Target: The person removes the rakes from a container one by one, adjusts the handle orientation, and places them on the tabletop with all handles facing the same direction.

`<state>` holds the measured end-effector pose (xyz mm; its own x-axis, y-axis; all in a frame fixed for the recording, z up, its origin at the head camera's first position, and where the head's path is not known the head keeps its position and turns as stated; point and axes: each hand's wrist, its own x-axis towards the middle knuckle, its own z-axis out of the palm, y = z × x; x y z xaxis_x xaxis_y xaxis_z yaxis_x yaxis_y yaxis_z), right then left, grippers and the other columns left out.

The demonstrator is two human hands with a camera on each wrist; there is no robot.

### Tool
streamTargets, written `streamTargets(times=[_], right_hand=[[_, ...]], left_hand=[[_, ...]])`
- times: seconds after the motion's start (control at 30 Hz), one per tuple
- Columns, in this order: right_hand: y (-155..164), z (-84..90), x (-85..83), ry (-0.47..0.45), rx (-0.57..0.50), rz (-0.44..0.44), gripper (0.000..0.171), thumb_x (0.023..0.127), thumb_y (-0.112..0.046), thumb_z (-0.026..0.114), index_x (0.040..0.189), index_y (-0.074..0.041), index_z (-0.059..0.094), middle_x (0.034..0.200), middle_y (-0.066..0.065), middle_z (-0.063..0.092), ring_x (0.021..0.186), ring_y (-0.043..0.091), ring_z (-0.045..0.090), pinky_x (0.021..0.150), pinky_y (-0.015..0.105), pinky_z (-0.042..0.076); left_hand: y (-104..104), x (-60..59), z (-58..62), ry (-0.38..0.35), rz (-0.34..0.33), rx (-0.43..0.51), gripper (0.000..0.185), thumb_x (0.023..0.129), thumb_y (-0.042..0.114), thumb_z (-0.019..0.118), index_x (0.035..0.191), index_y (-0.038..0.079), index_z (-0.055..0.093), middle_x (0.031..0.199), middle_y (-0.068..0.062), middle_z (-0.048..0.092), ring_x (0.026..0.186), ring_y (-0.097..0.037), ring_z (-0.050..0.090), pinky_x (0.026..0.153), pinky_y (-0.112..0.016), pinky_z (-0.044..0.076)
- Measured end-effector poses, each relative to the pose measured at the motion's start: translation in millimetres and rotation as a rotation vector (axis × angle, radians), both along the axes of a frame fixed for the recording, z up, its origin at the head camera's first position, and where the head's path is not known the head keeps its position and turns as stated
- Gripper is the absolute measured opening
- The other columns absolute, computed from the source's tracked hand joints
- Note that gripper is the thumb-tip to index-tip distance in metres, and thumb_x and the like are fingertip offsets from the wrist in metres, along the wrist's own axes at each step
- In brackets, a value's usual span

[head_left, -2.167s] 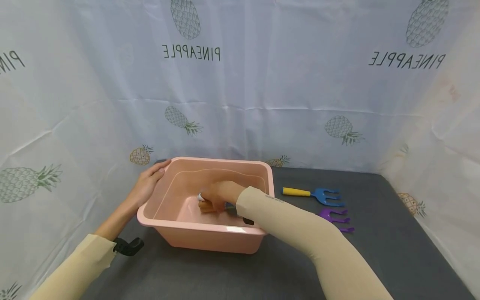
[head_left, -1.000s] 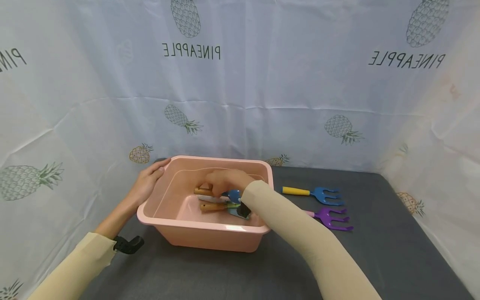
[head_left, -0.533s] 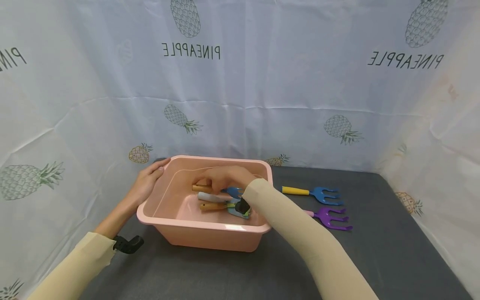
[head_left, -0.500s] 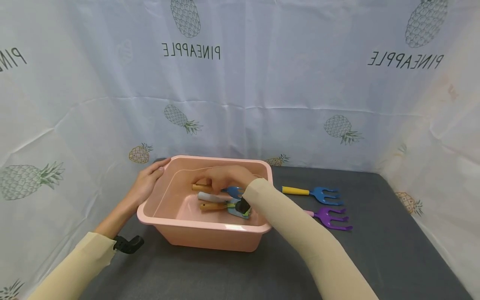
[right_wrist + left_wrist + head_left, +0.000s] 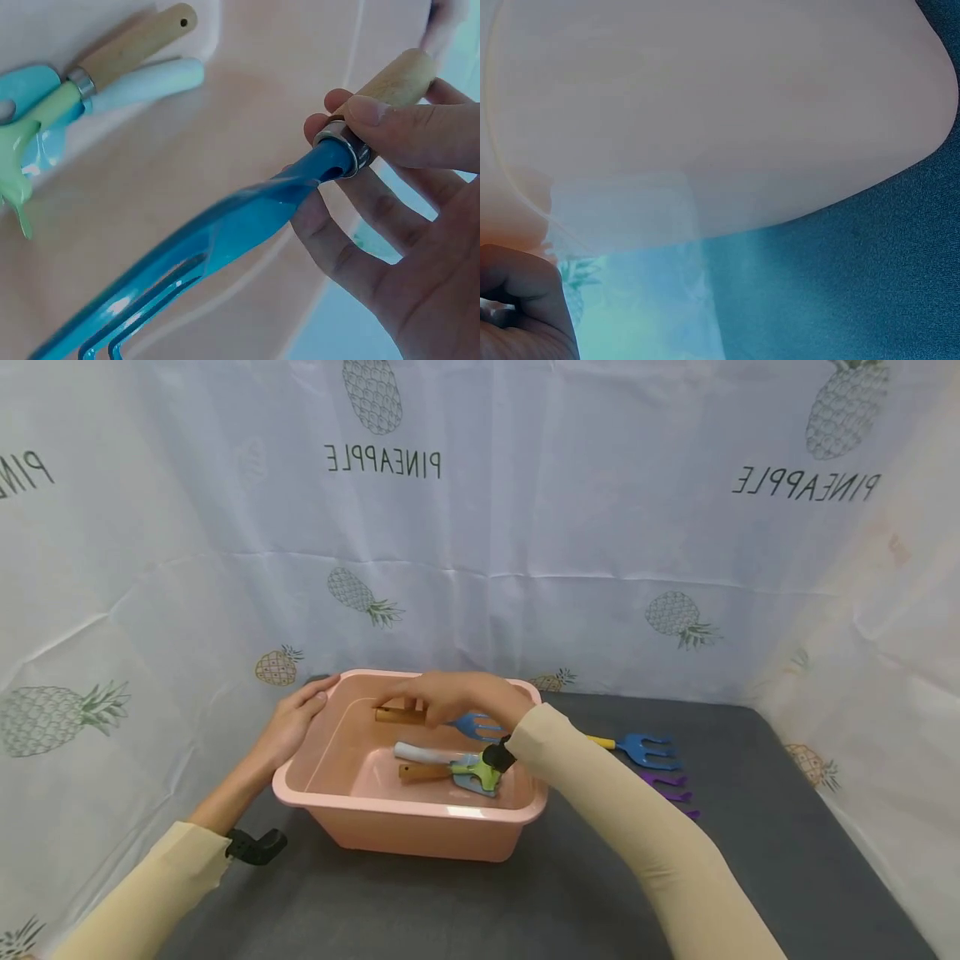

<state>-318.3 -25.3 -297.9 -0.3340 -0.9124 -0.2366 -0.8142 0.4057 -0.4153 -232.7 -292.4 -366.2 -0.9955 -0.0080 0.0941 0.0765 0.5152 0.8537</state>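
Note:
My right hand (image 5: 457, 693) pinches the wooden handle of a blue hand fork (image 5: 474, 727) above the floor of a pink basin (image 5: 420, 810). In the right wrist view, thumb and fingers close on the handle near its metal collar, and the fork (image 5: 247, 214) points away to the lower left. My left hand (image 5: 288, 731) grips the basin's left rim; only part of that hand (image 5: 525, 307) shows in the left wrist view. Inside lie a green tool (image 5: 45, 116) with a wooden handle and a light blue tool with a pale handle (image 5: 154, 81), side by side.
Right of the basin, a blue fork (image 5: 645, 750) with a yellow handle and a purple fork (image 5: 667, 787) lie on the dark tabletop (image 5: 750, 827). My right sleeve (image 5: 637, 827) partly hides both. A pineapple-print curtain (image 5: 570, 527) hangs behind and at the sides.
My right hand has taken the wooden-handled blue fork from among the tools and raised it, towards the basin's back. The left hand has stayed on the rim.

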Motion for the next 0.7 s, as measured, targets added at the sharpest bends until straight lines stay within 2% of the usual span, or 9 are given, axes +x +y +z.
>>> streamTargets(times=[0.27, 0.3, 0.4, 0.5, 0.53, 0.7], right_hand=[[14, 29.7, 17.5, 0.075, 0.03, 0.03, 0.084, 0.092, 0.013, 0.048, 0.159, -0.037, 0.039, 0.134, 0.004, 0.065, 0.114, 0.018, 0.064, 0.085, 0.029, 0.053], [16, 33.9, 20.3, 0.09, 0.029, 0.034, 0.079, 0.095, 0.01, 0.049, 0.158, -0.037, 0.04, 0.133, 0.004, 0.065, 0.112, 0.017, 0.064, 0.084, 0.028, 0.053], [25, 45.5, 27.7, 0.147, 0.022, 0.041, 0.077, 0.095, 0.01, 0.048, 0.156, -0.037, 0.043, 0.132, 0.001, 0.066, 0.108, 0.015, 0.064, 0.081, 0.027, 0.053], [35, 55.2, 33.9, 0.196, 0.005, 0.035, 0.077, 0.093, 0.012, 0.049, 0.154, -0.035, 0.046, 0.131, -0.001, 0.066, 0.103, 0.016, 0.063, 0.08, 0.027, 0.053], [39, 58.0, 35.6, 0.206, 0.0, 0.029, 0.081, 0.089, 0.015, 0.048, 0.154, -0.034, 0.046, 0.13, -0.001, 0.066, 0.103, 0.016, 0.063, 0.08, 0.027, 0.053], [58, 67.7, 40.4, 0.226, -0.043, 0.019, 0.081, 0.088, 0.018, 0.049, 0.153, -0.03, 0.048, 0.131, -0.001, 0.066, 0.101, 0.018, 0.062, 0.081, 0.03, 0.052]], left_hand=[[1, 2.4, 1.9, 0.014, -0.008, -0.018, 0.052, 0.114, 0.034, 0.03, 0.162, 0.014, 0.036, 0.167, -0.021, 0.034, 0.143, -0.039, 0.044, 0.087, -0.008, 0.041], [1, 2.8, 1.8, 0.017, -0.011, -0.021, 0.052, 0.114, 0.034, 0.03, 0.162, 0.014, 0.036, 0.167, -0.021, 0.033, 0.144, -0.04, 0.043, 0.087, -0.009, 0.041], [0, 3.7, 1.0, 0.01, -0.026, -0.028, 0.053, 0.114, 0.037, 0.029, 0.163, 0.016, 0.034, 0.167, -0.021, 0.033, 0.143, -0.041, 0.045, 0.086, -0.009, 0.043], [0, 4.6, 0.8, 0.0, -0.037, -0.026, 0.054, 0.114, 0.038, 0.028, 0.164, 0.017, 0.032, 0.167, -0.022, 0.032, 0.143, -0.042, 0.045, 0.084, -0.01, 0.044], [-1, 4.7, 0.7, -0.004, -0.038, -0.029, 0.054, 0.114, 0.038, 0.028, 0.164, 0.018, 0.032, 0.167, -0.022, 0.032, 0.142, -0.042, 0.046, 0.084, -0.009, 0.044], [0, 5.6, 1.7, -0.003, -0.031, -0.034, 0.054, 0.114, 0.038, 0.028, 0.164, 0.017, 0.032, 0.167, -0.023, 0.032, 0.142, -0.043, 0.046, 0.083, -0.009, 0.045]])
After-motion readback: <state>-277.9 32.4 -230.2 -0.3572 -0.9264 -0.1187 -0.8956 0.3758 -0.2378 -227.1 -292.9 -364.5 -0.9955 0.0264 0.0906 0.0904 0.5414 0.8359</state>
